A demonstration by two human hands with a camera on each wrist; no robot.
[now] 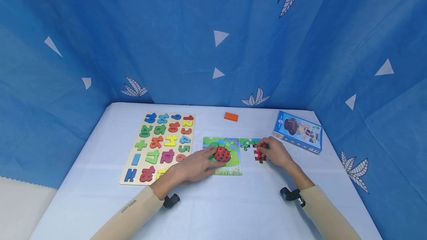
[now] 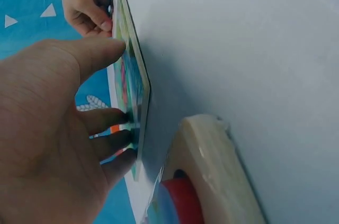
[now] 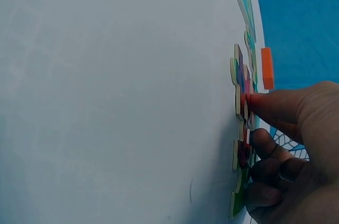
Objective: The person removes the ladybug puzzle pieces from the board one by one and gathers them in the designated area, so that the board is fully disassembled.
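Observation:
My left hand (image 1: 197,165) rests on a square ladybug picture board (image 1: 233,164), its fingers extended over the printed ladybug. In the left wrist view, the thumb and fingertips touch the board's face. To the right of that board lie several joined jigsaw pieces (image 1: 260,157) with red, black and green print. My right hand (image 1: 275,152) is over them, its fingers bent, pinching a red jigsaw piece between thumb and fingers. The right wrist view shows the thumb against red piece edges (image 3: 239,102); the fingers partly hide the pieces.
A wooden number puzzle board (image 1: 133,169) lies left of the left hand. At the back is an orange block (image 1: 231,116). A blue game box (image 1: 298,130) stands beyond the right hand. Blue curtains (image 1: 183,47) surround the white table (image 1: 217,210).

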